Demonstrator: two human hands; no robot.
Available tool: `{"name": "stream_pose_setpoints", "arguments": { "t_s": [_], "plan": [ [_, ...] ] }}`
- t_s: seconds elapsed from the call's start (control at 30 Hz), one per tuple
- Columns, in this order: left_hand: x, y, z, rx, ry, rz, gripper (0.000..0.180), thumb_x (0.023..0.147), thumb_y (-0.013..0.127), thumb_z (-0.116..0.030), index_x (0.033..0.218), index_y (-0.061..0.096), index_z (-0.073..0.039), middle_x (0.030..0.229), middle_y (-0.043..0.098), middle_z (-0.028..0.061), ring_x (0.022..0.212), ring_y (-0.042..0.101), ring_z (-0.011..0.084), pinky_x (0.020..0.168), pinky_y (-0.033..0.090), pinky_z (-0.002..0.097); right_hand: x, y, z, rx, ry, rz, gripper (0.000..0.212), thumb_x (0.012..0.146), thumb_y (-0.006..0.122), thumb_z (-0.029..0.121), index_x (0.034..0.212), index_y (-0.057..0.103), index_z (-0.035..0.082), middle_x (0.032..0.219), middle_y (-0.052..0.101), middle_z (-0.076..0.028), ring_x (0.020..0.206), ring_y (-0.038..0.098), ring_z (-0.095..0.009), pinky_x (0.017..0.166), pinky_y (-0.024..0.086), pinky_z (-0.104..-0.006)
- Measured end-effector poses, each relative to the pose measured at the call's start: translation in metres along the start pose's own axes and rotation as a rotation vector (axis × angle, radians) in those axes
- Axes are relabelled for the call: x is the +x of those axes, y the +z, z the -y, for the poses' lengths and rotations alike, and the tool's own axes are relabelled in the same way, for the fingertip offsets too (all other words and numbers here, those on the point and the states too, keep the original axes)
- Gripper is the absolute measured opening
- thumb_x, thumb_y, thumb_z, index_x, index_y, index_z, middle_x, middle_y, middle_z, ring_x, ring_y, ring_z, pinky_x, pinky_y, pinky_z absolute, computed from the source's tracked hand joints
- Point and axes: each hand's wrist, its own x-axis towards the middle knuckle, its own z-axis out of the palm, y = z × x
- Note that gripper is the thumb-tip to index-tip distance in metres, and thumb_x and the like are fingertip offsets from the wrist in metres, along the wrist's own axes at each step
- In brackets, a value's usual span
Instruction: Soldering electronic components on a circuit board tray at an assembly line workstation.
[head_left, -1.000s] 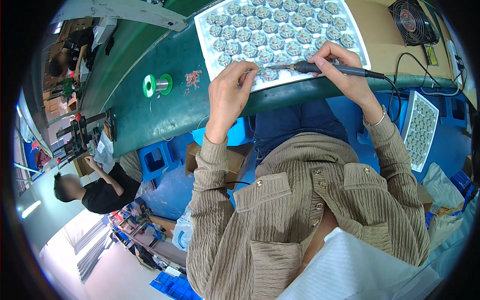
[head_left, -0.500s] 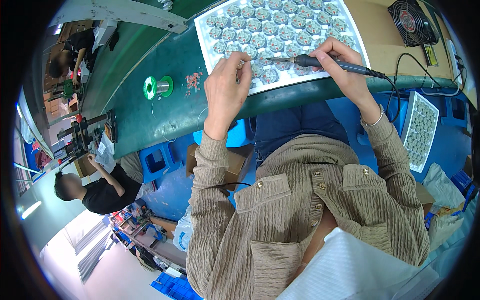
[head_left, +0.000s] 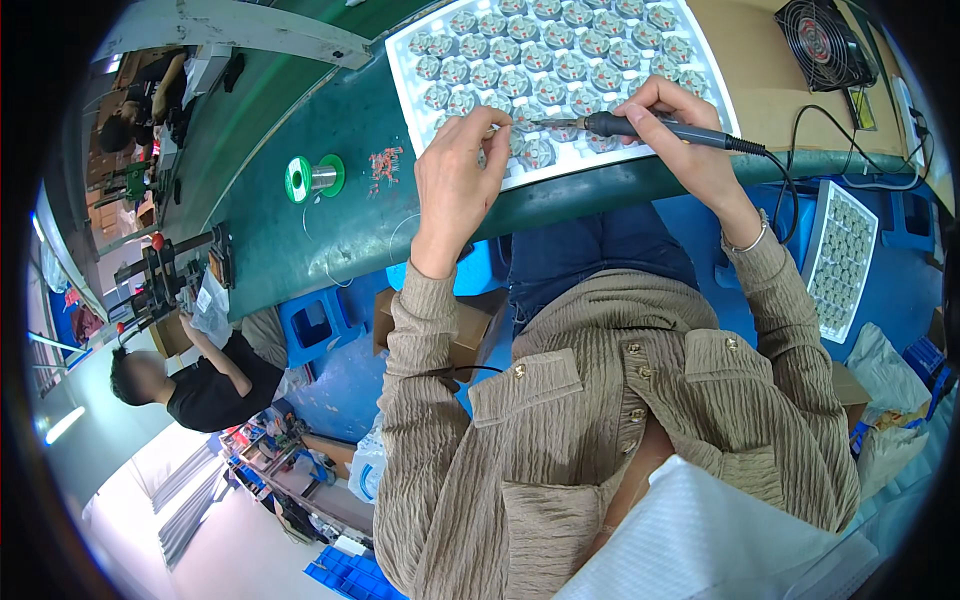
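My right hand (head_left: 685, 130) grips a soldering iron (head_left: 655, 128) by its dark handle, its metal tip pointing left over a white tray (head_left: 724, 92). Rows of small round parts (head_left: 549, 90) with reddish spots fill that tray. At the tray's near left, my left hand (head_left: 458, 175) is closed in a pinch close to the iron's tip. A thin strand of solder wire (head_left: 395, 232) curves up toward this hand; its end between the fingertips is too fine to see. The solder spool (head_left: 325, 177), with green flanges, lies on the green bench to the left.
Small red components (head_left: 384, 170) lie heaped between spool and tray. A black fan (head_left: 825, 45) stands at the far right, near the iron's cable (head_left: 795, 200). Another filled tray (head_left: 840, 262) sits lower right. A co-worker (head_left: 215, 385) in black sits at left near a hand press (head_left: 160, 270).
The iron's tip has shifted slightly left, closer to my left fingertips. My left hand has edged right, and the tray a little left. The co-worker's hand at left has moved slightly.
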Motion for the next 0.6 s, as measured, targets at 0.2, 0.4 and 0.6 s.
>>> {"name": "stream_pose_setpoints", "arguments": {
  "t_s": [0.2, 0.4, 0.6],
  "plan": [
    [0.001, 0.000, 0.000, 0.003, -0.006, 0.011, 0.013, 0.089, 0.074, -0.007, 0.101, 0.072, -0.010, 0.076, 0.063, 0.0029, 0.067, 0.058, 0.0188, 0.060, 0.046, 0.0334, 0.000, -0.001, 0.001, -0.007, 0.022, 0.021, 0.010, 0.098, 0.068, 0.010, 0.094, 0.071, 0.001, 0.088, 0.072, -0.006, 0.075, 0.068, -0.013, 0.072, 0.052, -0.0225],
    [0.004, -0.004, -0.006, -0.108, -0.105, 0.071, 0.013, 0.089, 0.074, -0.007, 0.101, 0.072, -0.010, 0.077, 0.065, 0.0027, 0.069, 0.060, 0.0189, 0.061, 0.046, 0.0331, 0.001, 0.001, 0.003, 0.022, 0.001, -0.034, 0.010, 0.098, 0.069, 0.011, 0.094, 0.071, 0.002, 0.086, 0.072, -0.005, 0.074, 0.066, -0.012, 0.071, 0.050, -0.0228],
    [0.010, -0.005, 0.000, -0.039, -0.070, 0.009, 0.010, 0.094, 0.071, -0.007, 0.104, 0.072, -0.004, 0.082, 0.069, 0.0031, 0.066, 0.054, 0.0128, 0.061, 0.044, 0.0275, 0.004, 0.003, 0.005, -0.097, -0.044, -0.053, 0.010, 0.097, 0.070, 0.012, 0.094, 0.073, 0.002, 0.081, 0.070, -0.003, 0.073, 0.064, -0.012, 0.069, 0.048, -0.0228]
  ]
}}
